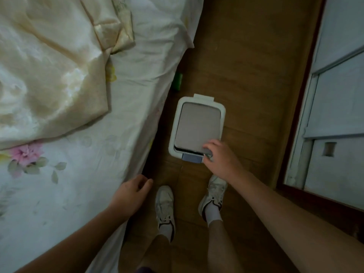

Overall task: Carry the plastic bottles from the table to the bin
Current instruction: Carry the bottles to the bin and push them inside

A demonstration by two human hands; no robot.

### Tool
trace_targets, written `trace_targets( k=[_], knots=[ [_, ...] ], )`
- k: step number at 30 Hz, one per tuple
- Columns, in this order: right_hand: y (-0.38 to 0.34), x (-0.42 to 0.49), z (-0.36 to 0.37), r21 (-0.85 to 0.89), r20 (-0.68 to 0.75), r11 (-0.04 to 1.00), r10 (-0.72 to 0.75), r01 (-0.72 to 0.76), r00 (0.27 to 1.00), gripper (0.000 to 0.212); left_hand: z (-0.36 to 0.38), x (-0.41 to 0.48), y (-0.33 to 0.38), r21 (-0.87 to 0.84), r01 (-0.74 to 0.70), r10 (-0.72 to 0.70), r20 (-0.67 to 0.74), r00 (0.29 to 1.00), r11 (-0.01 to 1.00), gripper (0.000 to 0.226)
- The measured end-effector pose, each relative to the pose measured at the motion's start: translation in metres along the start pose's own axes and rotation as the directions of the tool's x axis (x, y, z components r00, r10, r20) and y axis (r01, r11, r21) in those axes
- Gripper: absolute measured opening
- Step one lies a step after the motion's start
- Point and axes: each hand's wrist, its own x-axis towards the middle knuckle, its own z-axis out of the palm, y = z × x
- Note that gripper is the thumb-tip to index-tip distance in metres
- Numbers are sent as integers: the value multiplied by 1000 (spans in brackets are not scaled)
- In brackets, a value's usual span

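The left hand (131,195) hangs empty, fingers loosely curled, beside the bed (82,174). The white bin (197,126) stands on the wooden floor (252,66), lid nearly shut; the right hand (221,157), fingers apparently on its near corner, grips nothing. No bottles show.

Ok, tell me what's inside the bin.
Nothing inside shows. The bin's grey lid covers the opening, lifted just a crack at the near edge where the right hand touches it.

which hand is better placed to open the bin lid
Right: the right hand already has its fingers on the near corner of the white rectangular bin's grey lid. The left hand hangs empty beside the bed.
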Motion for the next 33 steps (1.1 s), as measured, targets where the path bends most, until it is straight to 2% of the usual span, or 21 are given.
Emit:
trace_targets(
  k=[3,6,11,15,18,21,24,27,30,33],
  knots=[
    [8,-12,51,-25,37,997,80,-79,996,53,5,6,-17,31,-43,42,25,999,999,26],
    [7,-18,81,-86,-12,990,107,-108,994,68,10,11,-25,33,-77,76,39,996,996,27],
    [7,-15,86,-167,-58,980,98,-107,993,74,20,20,-21,35,-92,89,78,993,995,25],
    [9,-15,80,-247,-15,967,65,-67,998,78,25,22,-12,41,-108,103,110,989,993,27],
    [6,-14,74,-124,-40,988,84,-88,996,69,21,25,-8,57,-117,110,106,988,992,26],
    [-3,-18,63,101,-177,987,141,-125,974,54,16,25,-6,82,-106,98,91,991,991,25],
    [-15,-25,50,236,-376,965,203,-118,904,42,9,23,-7,110,-97,90,68,994,989,25],
    [-20,-29,39,379,-493,916,323,-135,808,41,2,20,-6,109,-92,85,72,994,990,25],
    [-20,-29,29,521,-517,845,424,-119,744,43,-1,18,-2,114,-93,86,65,994,989,26],
    [-16,-26,23,614,-445,776,491,-144,748,47,0,18,1,115,-86,78,69,995,990,27]
  ],
)
